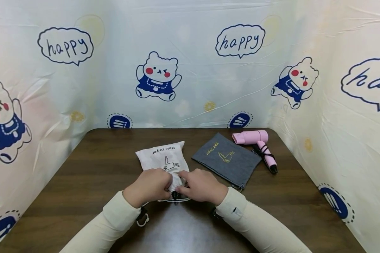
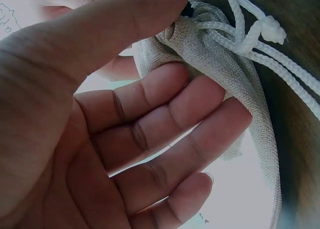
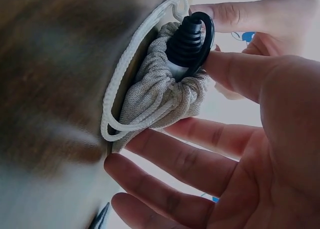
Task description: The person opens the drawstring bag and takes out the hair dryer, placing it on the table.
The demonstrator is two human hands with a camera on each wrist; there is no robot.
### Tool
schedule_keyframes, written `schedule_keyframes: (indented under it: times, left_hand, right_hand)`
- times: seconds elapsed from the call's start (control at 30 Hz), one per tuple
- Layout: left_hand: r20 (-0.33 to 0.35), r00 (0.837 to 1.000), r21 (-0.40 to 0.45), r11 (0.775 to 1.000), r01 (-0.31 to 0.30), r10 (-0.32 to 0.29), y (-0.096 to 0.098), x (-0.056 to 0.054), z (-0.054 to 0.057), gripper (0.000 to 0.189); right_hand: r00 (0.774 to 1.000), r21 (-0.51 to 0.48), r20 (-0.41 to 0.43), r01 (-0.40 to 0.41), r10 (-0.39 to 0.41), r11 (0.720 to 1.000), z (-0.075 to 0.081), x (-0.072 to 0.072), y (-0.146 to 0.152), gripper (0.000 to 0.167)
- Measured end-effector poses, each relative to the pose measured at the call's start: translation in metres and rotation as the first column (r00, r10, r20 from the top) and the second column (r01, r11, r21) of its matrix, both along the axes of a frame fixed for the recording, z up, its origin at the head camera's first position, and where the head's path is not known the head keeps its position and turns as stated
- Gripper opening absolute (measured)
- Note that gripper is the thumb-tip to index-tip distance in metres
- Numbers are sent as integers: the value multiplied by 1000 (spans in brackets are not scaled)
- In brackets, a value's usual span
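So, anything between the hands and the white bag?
Nothing visible: left hand and right hand both touch the bag at its gathered mouth. A black cord loops out by the thumbs, seemingly blocking neither. Grey pouch and pink dryer lie off to the right.

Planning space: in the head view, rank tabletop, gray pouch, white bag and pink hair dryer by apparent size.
1. Tabletop
2. Gray pouch and partly covered white bag: order unsure
3. Pink hair dryer
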State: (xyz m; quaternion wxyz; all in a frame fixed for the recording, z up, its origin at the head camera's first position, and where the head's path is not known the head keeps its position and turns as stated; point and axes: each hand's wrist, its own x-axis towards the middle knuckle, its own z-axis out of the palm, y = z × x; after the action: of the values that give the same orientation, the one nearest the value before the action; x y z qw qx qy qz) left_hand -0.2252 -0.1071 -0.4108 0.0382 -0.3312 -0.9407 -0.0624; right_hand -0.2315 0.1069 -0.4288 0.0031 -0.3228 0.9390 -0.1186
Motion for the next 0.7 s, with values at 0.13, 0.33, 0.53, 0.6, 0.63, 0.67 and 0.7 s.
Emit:
schedule_keyframes:
  times: [0.13,0.33,0.53,0.6,0.63,0.67,0.7]
  left_hand:
    - [-13,1000,0,1000,19,-19,2,0,-1,42]
    - [-31,999,-5,999,40,-40,3,0,-4,42]
    - [-25,999,7,999,49,-49,3,2,-3,39]
    - [-27,998,11,998,54,-53,3,2,-4,39]
    - [-27,998,13,998,56,-56,3,2,-4,39]
    - [-26,998,15,998,58,-57,3,2,-4,39]
    - [-27,998,16,998,59,-58,3,1,-5,38]
  right_hand:
    - [1000,2,-4,0,0,1000,2,2,1,45]
    - [1000,-4,-6,-7,7,1000,3,3,3,42]
    - [999,-7,-33,-22,21,1000,1,2,1,35]
    - [998,-4,-51,-32,32,999,1,1,1,30]
    - [997,1,-64,-39,39,999,1,1,0,28]
    - [996,9,-74,-46,47,999,1,1,0,26]
    - [995,16,-85,-53,54,998,1,1,0,25]
